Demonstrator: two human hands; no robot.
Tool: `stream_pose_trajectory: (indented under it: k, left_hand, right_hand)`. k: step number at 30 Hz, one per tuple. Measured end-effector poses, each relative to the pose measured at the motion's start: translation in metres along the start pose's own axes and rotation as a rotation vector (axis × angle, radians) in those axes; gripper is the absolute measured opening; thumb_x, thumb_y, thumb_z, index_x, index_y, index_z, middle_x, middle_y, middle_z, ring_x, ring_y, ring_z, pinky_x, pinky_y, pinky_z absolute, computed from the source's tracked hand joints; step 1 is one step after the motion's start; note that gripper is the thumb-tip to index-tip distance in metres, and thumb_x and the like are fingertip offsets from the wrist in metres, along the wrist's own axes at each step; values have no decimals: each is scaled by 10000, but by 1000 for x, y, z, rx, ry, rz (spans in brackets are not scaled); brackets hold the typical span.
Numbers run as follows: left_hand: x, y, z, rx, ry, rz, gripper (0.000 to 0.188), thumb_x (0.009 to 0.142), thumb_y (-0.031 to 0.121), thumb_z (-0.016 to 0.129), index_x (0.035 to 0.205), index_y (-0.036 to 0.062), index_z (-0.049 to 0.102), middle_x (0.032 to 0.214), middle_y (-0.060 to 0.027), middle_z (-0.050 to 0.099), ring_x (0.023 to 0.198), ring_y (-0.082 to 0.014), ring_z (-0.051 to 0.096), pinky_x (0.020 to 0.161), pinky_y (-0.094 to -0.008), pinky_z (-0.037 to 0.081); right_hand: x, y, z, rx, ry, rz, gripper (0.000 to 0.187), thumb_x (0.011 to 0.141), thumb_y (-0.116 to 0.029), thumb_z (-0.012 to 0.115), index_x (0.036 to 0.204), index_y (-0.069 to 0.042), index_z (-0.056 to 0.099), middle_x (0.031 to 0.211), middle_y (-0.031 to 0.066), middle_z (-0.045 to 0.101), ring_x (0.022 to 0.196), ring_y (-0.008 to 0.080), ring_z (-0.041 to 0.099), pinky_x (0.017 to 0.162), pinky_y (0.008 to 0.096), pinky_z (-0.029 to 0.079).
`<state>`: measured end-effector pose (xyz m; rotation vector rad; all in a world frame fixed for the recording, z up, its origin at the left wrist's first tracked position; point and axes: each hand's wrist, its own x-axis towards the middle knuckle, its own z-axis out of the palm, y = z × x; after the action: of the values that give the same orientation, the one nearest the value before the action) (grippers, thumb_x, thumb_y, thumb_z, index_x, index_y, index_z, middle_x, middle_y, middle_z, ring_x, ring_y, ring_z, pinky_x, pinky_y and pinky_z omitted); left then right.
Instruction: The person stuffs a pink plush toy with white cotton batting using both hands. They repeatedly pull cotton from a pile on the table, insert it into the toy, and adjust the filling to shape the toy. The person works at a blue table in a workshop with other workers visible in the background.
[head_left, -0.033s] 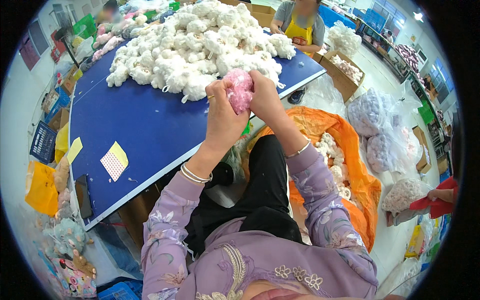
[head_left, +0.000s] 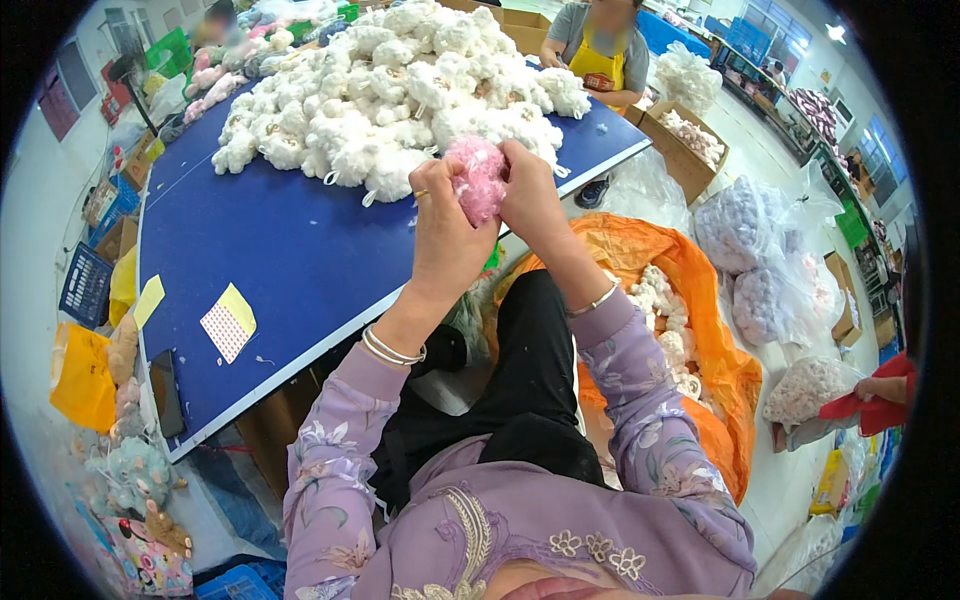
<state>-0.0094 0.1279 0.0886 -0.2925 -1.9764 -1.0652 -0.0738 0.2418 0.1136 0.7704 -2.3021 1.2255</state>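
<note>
Between my two hands, over the near edge of the blue table [head_left: 290, 260], is a fluffy pink plush piece [head_left: 478, 180]. My left hand [head_left: 443, 225] grips it from the left, thumb and fingers closed on its side. On the other side my right hand [head_left: 530, 192] pinches it with bent fingers. Its exact shape is partly covered by my fingers. Just beyond my hands rises a big heap of white plush toys [head_left: 390, 95], some with small white loops sticking out.
An orange sack [head_left: 715, 400] of white plush pieces stands at my right. On the table lie a sticker sheet [head_left: 228, 325] and a dark phone [head_left: 167, 390]. Across the table is a person in a yellow apron [head_left: 600, 65], near a cardboard box [head_left: 675, 150]. Clear bags [head_left: 745, 225] stand further right.
Hardly anything differs. The pink plush piece has shifted very slightly in my fingers, and both hands keep their hold on it.
</note>
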Motion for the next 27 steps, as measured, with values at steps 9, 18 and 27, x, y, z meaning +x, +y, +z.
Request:
stream_pose_trajectory:
  k: [9,18,27]
  left_hand:
    - [-4,-6,8,-39,-21,-38,608,697,16,734,1196,-1,388,1174,-204,427,1131,-361,453,999,-440,376]
    - [-4,-4,15,18,-26,14,568,708,8,704,1179,-1,385,1190,-202,421,1138,-355,455,1023,-434,364]
    - [-3,-12,20,-321,-111,-258,595,741,24,714,1212,5,352,1156,-210,473,1107,-316,514,979,-408,412]
  right_hand:
    - [-2,20,4,-69,-61,-6,176,791,-121,627,835,47,596,822,252,648,824,440,628,697,483,490]
    - [-2,29,-9,-10,-71,151,230,805,-188,628,848,37,639,835,250,650,828,427,629,703,466,492]
    - [-11,24,-19,-117,-168,78,229,843,-177,512,878,31,601,837,263,641,845,452,610,751,511,480]
